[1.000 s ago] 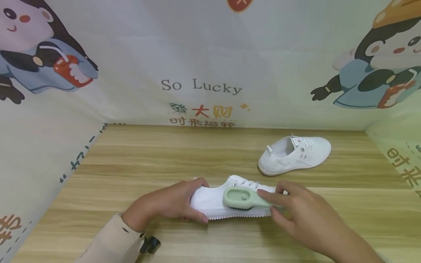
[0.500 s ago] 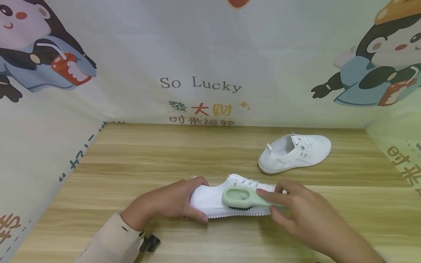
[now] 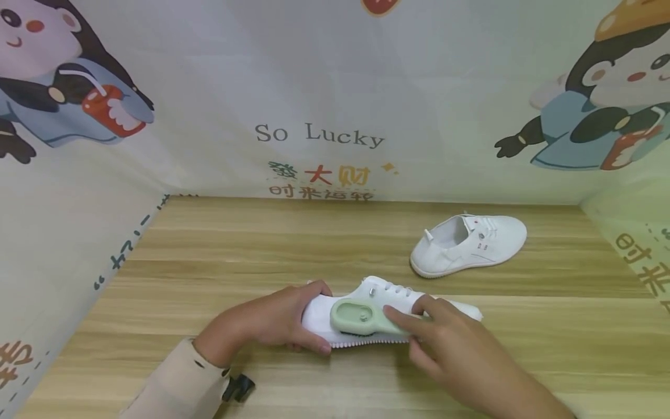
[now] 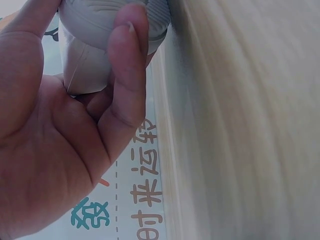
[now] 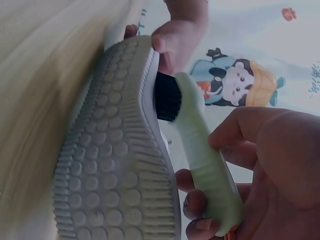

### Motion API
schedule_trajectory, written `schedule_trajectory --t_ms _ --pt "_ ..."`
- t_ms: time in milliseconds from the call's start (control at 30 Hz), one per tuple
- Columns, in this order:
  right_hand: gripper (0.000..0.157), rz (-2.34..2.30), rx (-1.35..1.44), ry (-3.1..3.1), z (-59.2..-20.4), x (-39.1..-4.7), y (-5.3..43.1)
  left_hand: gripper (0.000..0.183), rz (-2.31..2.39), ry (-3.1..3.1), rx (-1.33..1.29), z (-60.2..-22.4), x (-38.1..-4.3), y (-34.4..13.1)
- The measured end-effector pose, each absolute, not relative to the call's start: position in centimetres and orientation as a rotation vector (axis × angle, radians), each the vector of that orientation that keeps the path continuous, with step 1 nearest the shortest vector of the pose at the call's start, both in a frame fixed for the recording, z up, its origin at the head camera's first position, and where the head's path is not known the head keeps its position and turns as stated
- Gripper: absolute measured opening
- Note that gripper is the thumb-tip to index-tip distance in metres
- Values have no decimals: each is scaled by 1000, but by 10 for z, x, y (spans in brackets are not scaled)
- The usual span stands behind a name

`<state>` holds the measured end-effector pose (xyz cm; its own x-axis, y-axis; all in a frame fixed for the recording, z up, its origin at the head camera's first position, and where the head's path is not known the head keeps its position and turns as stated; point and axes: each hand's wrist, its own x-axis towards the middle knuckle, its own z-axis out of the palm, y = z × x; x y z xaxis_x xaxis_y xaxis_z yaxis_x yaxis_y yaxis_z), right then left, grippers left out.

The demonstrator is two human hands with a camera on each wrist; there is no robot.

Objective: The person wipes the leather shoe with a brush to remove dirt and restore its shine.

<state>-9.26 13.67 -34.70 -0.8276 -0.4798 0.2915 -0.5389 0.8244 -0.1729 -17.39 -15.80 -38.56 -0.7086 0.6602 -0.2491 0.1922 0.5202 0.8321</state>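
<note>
"Your left hand (image 3: 285,320) is clamped on the heel of a white shoe (image 3: 379,295)."

"And your right hand (image 3: 463,349)?"

"It grips a green brush (image 3: 361,316) by the handle, bristles (image 5: 167,97) against the shoe's side, between your two hands. Beyond your right hand, a second shoe (image 3: 471,247) rests on the desk (image 3: 235,247)."

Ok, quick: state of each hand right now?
Left hand: holding the nearer white shoe by its heel end.
Right hand: holding the green brush by its handle, bristles against the shoe's side.
</note>
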Motion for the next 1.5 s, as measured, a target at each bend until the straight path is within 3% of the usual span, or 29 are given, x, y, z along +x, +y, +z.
schedule_trajectory --t_ms 467,1500 --pt "56 261 876 -2704 -356 -92 128 62 1116 2220 704 -387 -173 -157" --pt "46 325 771 -2763 -333 -99 157 63 1111 2228 679 -387 -174 -157"
